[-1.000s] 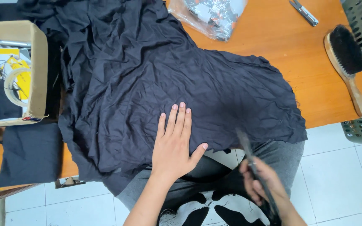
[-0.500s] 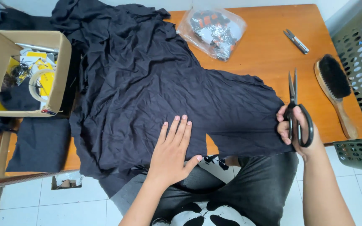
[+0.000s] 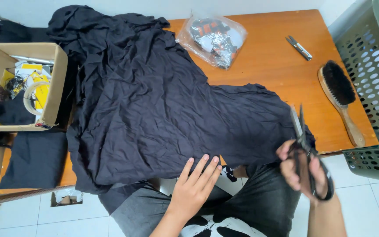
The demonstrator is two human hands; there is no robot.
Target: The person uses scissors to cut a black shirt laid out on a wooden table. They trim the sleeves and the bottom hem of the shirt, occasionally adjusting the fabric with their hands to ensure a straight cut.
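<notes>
I see bright, even light, soft shadows, slight motion blur on my right hand (image 3: 305, 169), and mild bowing at the edges.

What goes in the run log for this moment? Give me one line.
left hand: flat on black cloth at near table edge | right hand: holds scissors, blades at cloth's right edge | nearby: brush, plastic bag

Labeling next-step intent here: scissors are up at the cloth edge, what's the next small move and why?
Probably slide the black-handled scissors in the right hand onto the crumpled black cloth's right edge: the blades sit at that edge, while the left hand lies flat at its near edge.
</notes>
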